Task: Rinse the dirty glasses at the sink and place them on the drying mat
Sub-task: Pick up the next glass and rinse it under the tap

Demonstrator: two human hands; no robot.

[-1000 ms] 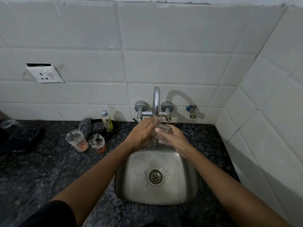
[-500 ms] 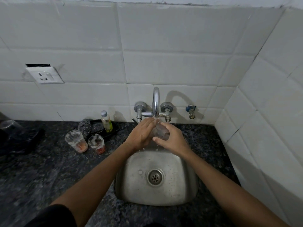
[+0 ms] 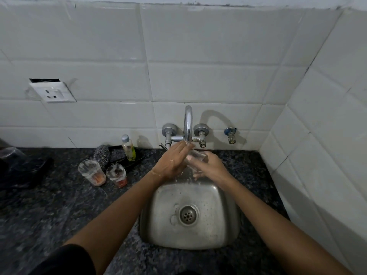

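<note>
Under the chrome tap [image 3: 188,124] both my hands hold a clear glass [image 3: 195,156] over the steel sink [image 3: 158,219]. My right hand [image 3: 210,167] grips the glass from the right. My left hand [image 3: 171,163] is pressed against its left side, fingers over the rim; the glass is mostly hidden between them. Two dirty glasses with orange residue stand on the dark counter to the left: a larger one [image 3: 91,172] and a smaller one [image 3: 117,175].
A scrubber [image 3: 101,154] and a small bottle [image 3: 128,147] sit on a dark tray behind the dirty glasses. A dark object [image 3: 21,171] lies at the far left. White tiled walls close in behind and at the right. A socket [image 3: 52,92] is on the wall.
The hands stay under the tap; the glass has been turned slightly between them and my right hand has shifted a little lower around it.
</note>
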